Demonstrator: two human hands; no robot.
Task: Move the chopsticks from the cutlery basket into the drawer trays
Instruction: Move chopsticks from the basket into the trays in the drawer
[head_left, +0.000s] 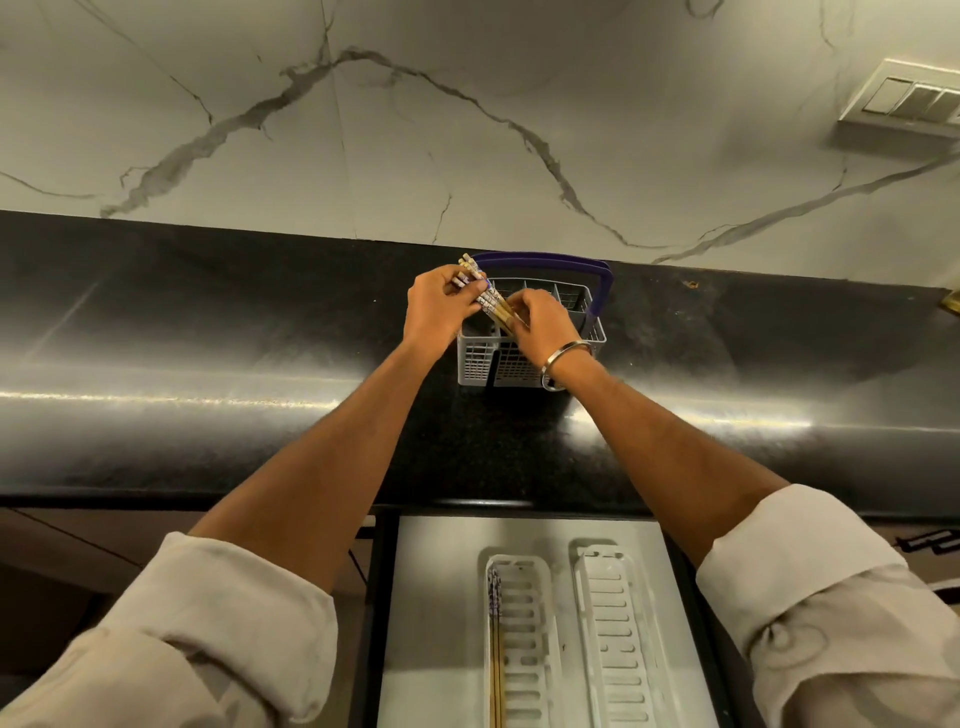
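Observation:
A grey plastic cutlery basket with a blue handle stands on the black counter near the wall. Several wooden chopsticks with patterned tops lean out of its left side. My left hand is closed around their upper ends. My right hand, with a metal bangle on the wrist, grips their lower part above the basket. Below, an open drawer holds two white slotted trays: the left tray has a few chopsticks lying along its left edge, the right tray holds nothing visible.
The black granite counter runs across the view, backed by a white marble wall. A switch plate is on the wall at upper right. The drawer's white bottom shows around the trays.

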